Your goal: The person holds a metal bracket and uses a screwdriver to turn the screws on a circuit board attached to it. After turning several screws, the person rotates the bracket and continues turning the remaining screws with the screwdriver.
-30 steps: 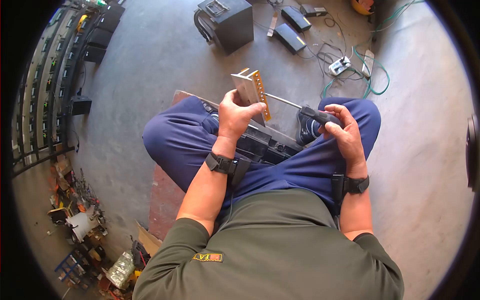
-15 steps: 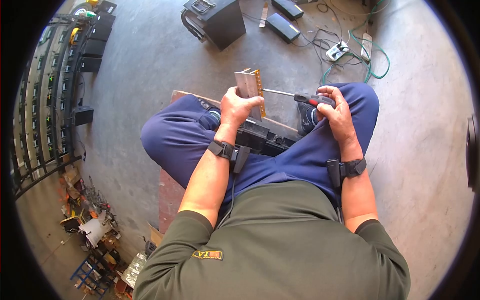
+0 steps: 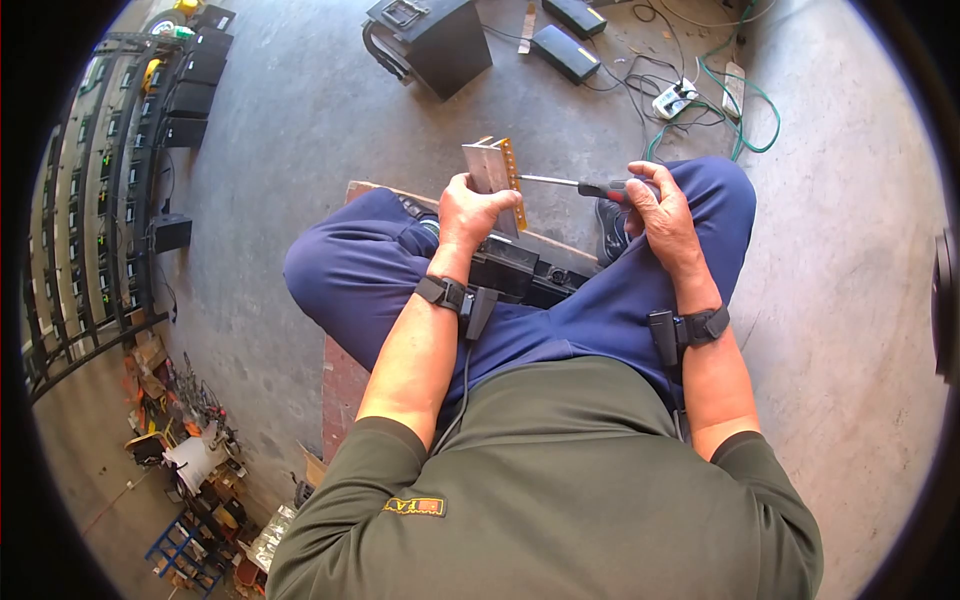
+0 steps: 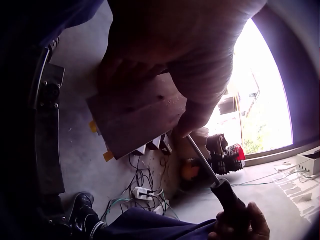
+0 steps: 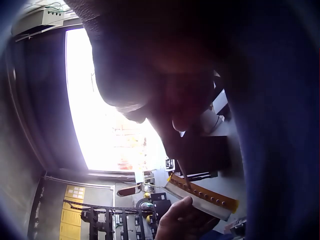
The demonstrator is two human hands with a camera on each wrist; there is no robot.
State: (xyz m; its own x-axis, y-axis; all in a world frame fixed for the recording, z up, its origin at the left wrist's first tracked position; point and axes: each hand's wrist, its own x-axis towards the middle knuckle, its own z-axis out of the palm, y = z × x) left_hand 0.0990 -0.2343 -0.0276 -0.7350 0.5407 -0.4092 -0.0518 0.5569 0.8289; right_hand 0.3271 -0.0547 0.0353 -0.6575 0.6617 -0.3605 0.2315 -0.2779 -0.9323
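My left hand (image 3: 466, 218) grips a silvery metal profile (image 3: 486, 172) above the crossed legs, thumb along its near side. Along the right edge of the profile runs an orange strip (image 5: 210, 196), dotted with a row of small round screw heads or holes. In my right hand (image 3: 668, 222) is a screwdriver (image 3: 602, 190) with a black, grey and red handle, held between thumb and fingers. Its shaft points left, with the tip right at the orange strip. The left wrist view shows the profile's broad flat face, with the tip hidden behind the thumb.
Under the hands lies a black device (image 3: 520, 275) between the legs. Beyond it on the floor stand a black box (image 3: 440, 50), black adapters (image 3: 565, 55) and a white power strip (image 3: 675, 100) among cables. A black rack (image 3: 110, 200) is at left, with piled clutter (image 3: 195, 460) below it.
The screwdriver handle has rolled, bringing its red part into view, and the right fingers have shifted on it. Right hand and screwdriver have moved slightly left; the left hand keeps its grip on the profile.
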